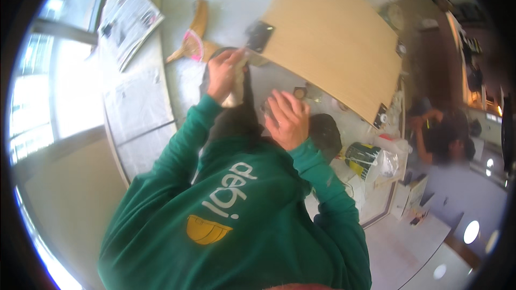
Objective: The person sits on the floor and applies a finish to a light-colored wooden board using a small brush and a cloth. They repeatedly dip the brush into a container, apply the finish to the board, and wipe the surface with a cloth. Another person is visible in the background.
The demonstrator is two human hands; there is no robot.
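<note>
My left hand (pixel 221 77) is closed around a pale, cream-coloured longish piece (pixel 235 87) whose exact kind I cannot make out. It is held above my dark-trousered leg. To its right, my right hand (pixel 290 122) hovers over my lap, fingers spread and slightly curled, somewhat blurred, with nothing clearly in them. Beyond my left hand lies a curved tan object (pixel 199 19) with a pink-edged band (pixel 193 45). A small square dark-rimmed piece (pixel 300 93) sits just past my right hand.
A wooden board (pixel 333 37) with dark corner brackets (pixel 260 36) slants across the far right. Newspaper (pixel 131 27) lies on the left ledge. A dark green and yellow container (pixel 360 158) and clear plastic (pixel 388 164) are at right. Another person (pixel 449 134) is farther right.
</note>
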